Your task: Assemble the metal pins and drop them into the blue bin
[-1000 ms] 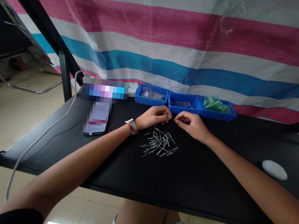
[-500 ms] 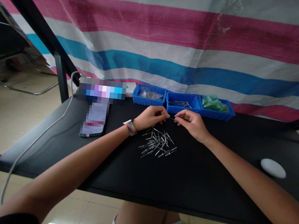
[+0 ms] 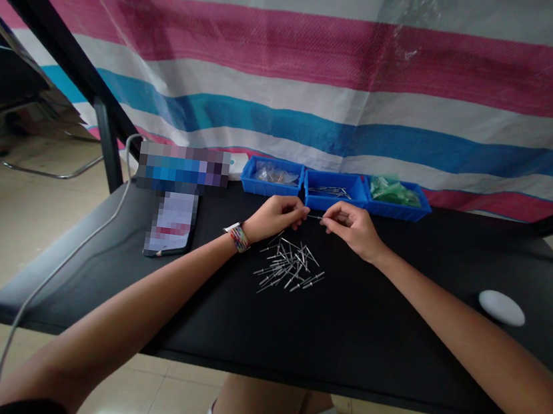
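Note:
Between my two hands a thin silver blind rivet (image 3: pixel 314 217) lies roughly level. My left hand (image 3: pixel 279 217), with a patterned band at its wrist, pinches one end between thumb and fingertips. The other end is gripped by the closed fingertips of my right hand (image 3: pixel 354 229). Just below the hands, a loose pile of blind rivets (image 3: pixel 289 266) is spread on the black tabletop (image 3: pixel 261 333). Behind the hands stands a blue bin (image 3: pixel 333 202) with several thin metal pieces in it.
Left of that bin, another blue bin (image 3: pixel 269 189) holds a clear plastic bag; the right-hand blue bin (image 3: pixel 399 211) holds green plastic (image 3: pixel 393 190). A phone (image 3: pixel 171 224) and a white cable (image 3: pixel 68 262) lie at left. A white oval object (image 3: pixel 502 308) sits at right.
More of the rivet's thin shaft shows between my fingertips, as the hands are slightly farther apart. The whole view has shifted a little; the pile looks the same.

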Available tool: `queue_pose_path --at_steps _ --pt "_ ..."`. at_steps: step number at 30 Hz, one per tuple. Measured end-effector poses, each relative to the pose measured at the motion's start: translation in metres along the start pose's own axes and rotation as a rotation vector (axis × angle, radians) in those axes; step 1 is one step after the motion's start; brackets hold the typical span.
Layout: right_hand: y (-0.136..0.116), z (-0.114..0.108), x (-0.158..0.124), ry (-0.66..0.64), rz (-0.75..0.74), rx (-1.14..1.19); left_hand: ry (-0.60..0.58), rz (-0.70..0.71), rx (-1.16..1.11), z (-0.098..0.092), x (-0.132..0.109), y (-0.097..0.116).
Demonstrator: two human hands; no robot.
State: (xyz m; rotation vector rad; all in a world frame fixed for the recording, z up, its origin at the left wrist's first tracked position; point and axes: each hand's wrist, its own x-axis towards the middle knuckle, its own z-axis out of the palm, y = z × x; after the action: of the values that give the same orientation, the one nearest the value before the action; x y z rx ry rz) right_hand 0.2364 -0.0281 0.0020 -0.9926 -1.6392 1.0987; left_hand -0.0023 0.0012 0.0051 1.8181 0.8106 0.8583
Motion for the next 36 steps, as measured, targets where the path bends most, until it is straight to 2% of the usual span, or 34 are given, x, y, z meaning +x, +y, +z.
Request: queue_pose_path --at_steps 9,23,30,36 --pt "0.0044 -0.0003 0.0006 0.022 -0.023 -0.036 -0.055 -0.019 -0.107 -0.0019 -0.0010 0.0020" --pt "0.0049 0.0010 0.0015 0.085 -0.003 0.052 -0.041 0.043 0.004 -0.0014 0.0004 -0.0031" --pt "0.0055 0.0008 0.0002 0.009 -0.015 -0.024 -0.019 0.046 0.000 -0.0022 0.0001 -0.0039" --pt "0.0050 0.0008 0.0006 0.014 -0.024 -0.021 -0.027 0.044 -0.008 -0.0027 0.0000 -0.0038"
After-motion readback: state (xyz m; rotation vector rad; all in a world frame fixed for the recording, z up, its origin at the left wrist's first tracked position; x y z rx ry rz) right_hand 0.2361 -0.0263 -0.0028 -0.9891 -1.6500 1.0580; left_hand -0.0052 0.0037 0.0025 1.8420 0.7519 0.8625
